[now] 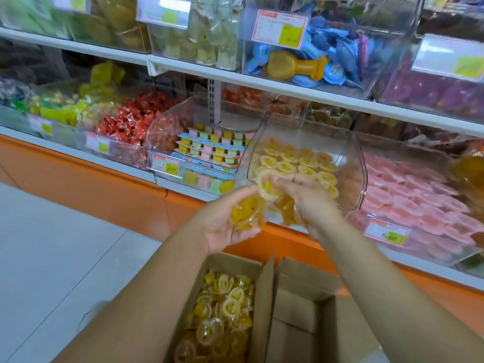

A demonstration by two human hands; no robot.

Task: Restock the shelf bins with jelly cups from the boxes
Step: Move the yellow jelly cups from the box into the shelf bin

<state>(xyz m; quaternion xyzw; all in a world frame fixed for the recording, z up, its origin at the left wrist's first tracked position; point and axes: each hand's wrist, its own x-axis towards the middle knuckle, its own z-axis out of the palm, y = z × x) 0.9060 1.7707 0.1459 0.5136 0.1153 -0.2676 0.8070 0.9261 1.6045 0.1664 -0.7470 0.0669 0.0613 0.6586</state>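
Both hands are raised at the mouth of a clear bin (355,179) on the lower shelf, in the middle of the scene. The left hand (225,224) lies palm up, its fingers curled round a small cluster of yellow jelly cups (246,214) cradled in the palm. The right hand (307,199), close beside it on the right, pinches a ring-topped cup (265,186) between thumb and fingertips at the bin's near lip, with more yellow cups tucked under its palm. Farther back inside the bin, stocked cups (301,159) of the same kind lie in rows, lids up. Near, below the forearms, an open cardboard box (231,263) holds a heap of loose cups (222,310), and a second box (303,281) stands just beside it on the right. Left of the clear bin sits a bin of pastel multi-packs (212,148); to its right lies a bin of pink cups (408,197) with a price tag (387,231) on its front. An orange base (104,179) runs beneath the shelf
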